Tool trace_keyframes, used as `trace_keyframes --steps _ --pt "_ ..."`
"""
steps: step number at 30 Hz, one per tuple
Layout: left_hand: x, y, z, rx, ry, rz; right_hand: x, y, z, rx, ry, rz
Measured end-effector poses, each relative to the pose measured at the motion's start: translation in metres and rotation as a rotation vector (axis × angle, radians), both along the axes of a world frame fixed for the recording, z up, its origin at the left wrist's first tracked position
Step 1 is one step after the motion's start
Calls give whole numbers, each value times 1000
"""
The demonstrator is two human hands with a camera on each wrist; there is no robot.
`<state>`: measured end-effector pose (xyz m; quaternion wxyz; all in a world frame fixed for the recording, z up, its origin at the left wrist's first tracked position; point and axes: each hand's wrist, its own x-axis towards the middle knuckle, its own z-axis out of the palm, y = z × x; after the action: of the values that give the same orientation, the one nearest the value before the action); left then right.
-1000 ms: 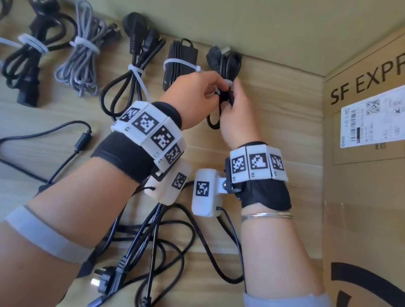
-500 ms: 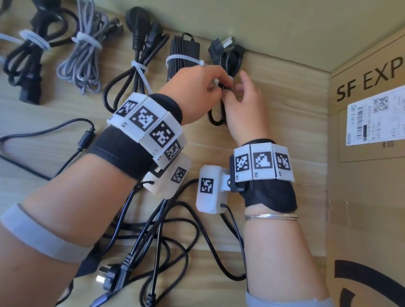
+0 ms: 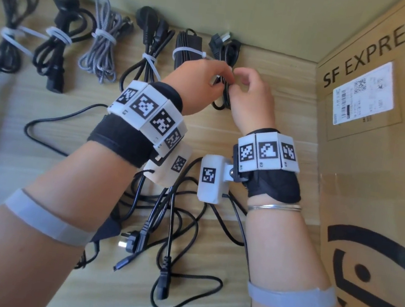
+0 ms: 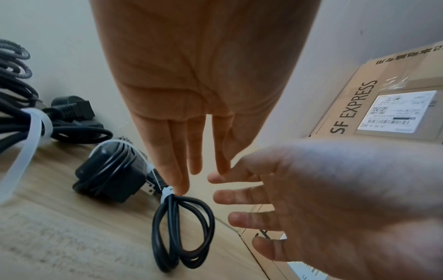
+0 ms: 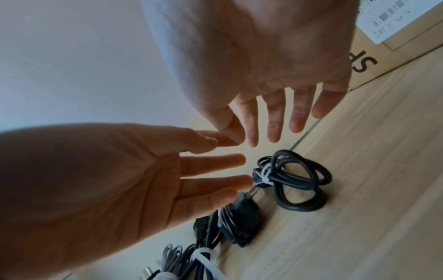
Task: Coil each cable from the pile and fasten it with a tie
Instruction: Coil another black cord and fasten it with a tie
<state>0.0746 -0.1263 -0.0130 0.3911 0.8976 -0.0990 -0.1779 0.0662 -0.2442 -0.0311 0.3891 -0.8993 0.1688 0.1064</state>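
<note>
Along the wall, a row of tied bundles point(image 3: 59, 37) runs leftward from the hands, ending with a black adapter point(image 3: 187, 47) strapped in white. Just right of it lies the coiled black cable point(image 4: 183, 235), flat on the wooden table point(image 3: 274, 59) with a white tie point(image 4: 167, 193) cinched round its upper end. The left hand point(image 3: 200, 85) hovers over that end, fingers straight and slightly apart, one fingertip at the tie though contact is unclear. The right hand point(image 3: 251, 100) sits just right of the coil, fingers loosely spread, holding nothing. Nearer the body, a pile of loose cables point(image 3: 172, 227) sprawls. A cardboard box point(image 3: 375, 177) stands farthest right.
</note>
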Motion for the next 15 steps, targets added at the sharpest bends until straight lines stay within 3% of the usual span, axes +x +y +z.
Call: trace_keyframes --steps 15 --pt "-69 37 14 21 -9 -53 -82 29 11 16 40 60"
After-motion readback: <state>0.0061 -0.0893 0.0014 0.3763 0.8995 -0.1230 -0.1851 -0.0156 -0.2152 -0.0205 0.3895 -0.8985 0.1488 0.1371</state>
